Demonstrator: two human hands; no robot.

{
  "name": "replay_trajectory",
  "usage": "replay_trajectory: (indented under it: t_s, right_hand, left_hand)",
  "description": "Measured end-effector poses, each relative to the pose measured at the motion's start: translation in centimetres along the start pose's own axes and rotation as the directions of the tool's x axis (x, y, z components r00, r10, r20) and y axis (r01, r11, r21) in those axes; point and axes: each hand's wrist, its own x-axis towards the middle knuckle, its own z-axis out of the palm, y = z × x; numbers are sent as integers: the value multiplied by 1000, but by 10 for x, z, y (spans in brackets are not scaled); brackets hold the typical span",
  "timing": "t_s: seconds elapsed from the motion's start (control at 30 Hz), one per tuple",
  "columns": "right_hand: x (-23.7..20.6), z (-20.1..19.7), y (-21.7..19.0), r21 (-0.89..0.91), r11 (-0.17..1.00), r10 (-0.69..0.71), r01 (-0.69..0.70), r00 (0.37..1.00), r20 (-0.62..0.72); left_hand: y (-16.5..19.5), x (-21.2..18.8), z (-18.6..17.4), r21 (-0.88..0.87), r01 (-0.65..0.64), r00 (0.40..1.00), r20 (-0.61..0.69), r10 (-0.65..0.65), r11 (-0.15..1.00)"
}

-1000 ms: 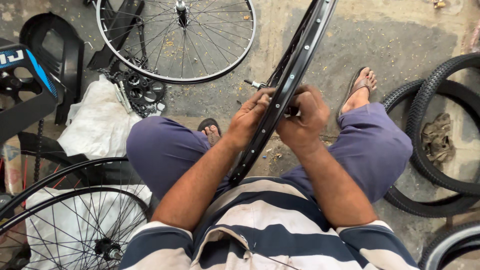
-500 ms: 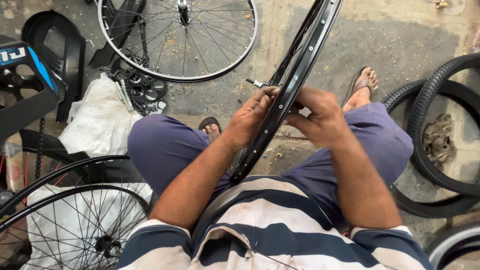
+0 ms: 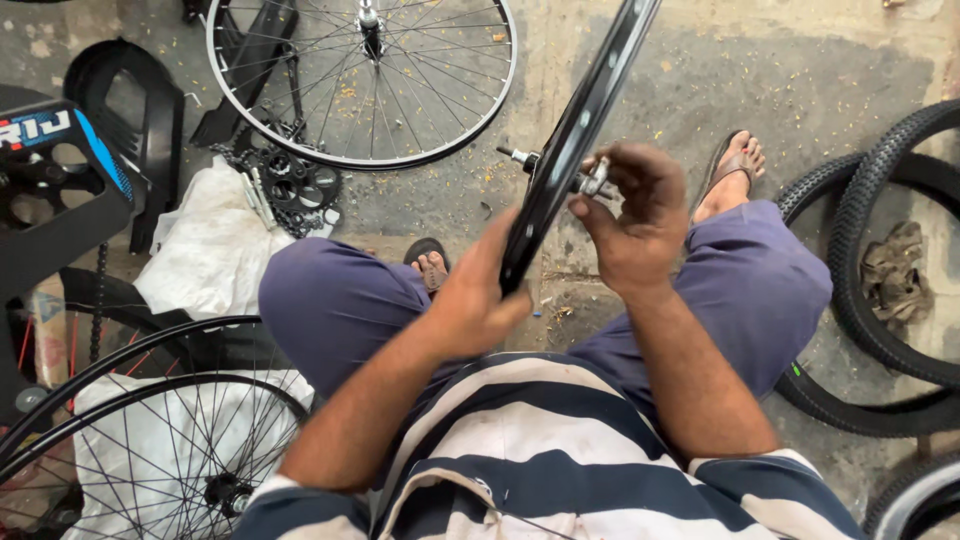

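A black bicycle wheel rim [image 3: 585, 120] stands edge-on between my knees, tilted up to the right. My left hand [image 3: 480, 295] grips the rim's lower part. My right hand [image 3: 635, 215] is at the hub, fingers pinched on the silver axle end [image 3: 592, 182]. The other axle end [image 3: 518, 156] sticks out on the left side of the rim. My sandalled feet [image 3: 730, 170] rest on the concrete floor.
A spoked wheel [image 3: 365, 80] lies on the ground ahead. Chain and sprocket parts [image 3: 285, 185] sit beside a white bag [image 3: 210, 250]. Black tyres [image 3: 880, 300] lie at the right, more spoked wheels [image 3: 130, 440] at lower left, and black plastic guards [image 3: 130, 130] at the upper left.
My left hand slid down the rim toward me. My right hand shifted onto the axle end at the hub. The wheel stayed tilted in about the same place.
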Motion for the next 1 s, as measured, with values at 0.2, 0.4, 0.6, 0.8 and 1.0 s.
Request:
replay_trajectory:
  t_s: [0.2, 0.4, 0.6, 0.8, 1.0]
  right_hand:
    - [12, -13, 18, -79, 997, 35, -13, 960, 279]
    - [36, -17, 37, 176, 855, 414, -487, 847, 333]
    - [48, 8, 9, 38, 961, 243, -275, 899, 364]
    - [26, 34, 6, -573, 673, -457, 468, 872, 175]
    - [35, -16, 26, -98, 994, -4, 44, 928, 374]
  left_hand:
    - [27, 24, -23, 326, -572, 753, -155, 639, 753]
    - [32, 24, -22, 333, -582, 727, -195, 658, 742]
    - [28, 22, -22, 304, -557, 748, -222, 626, 773]
    - [29, 24, -21, 286, -539, 753, -257, 605, 792]
    - [34, 22, -22, 269, -518, 770, -268, 579, 812]
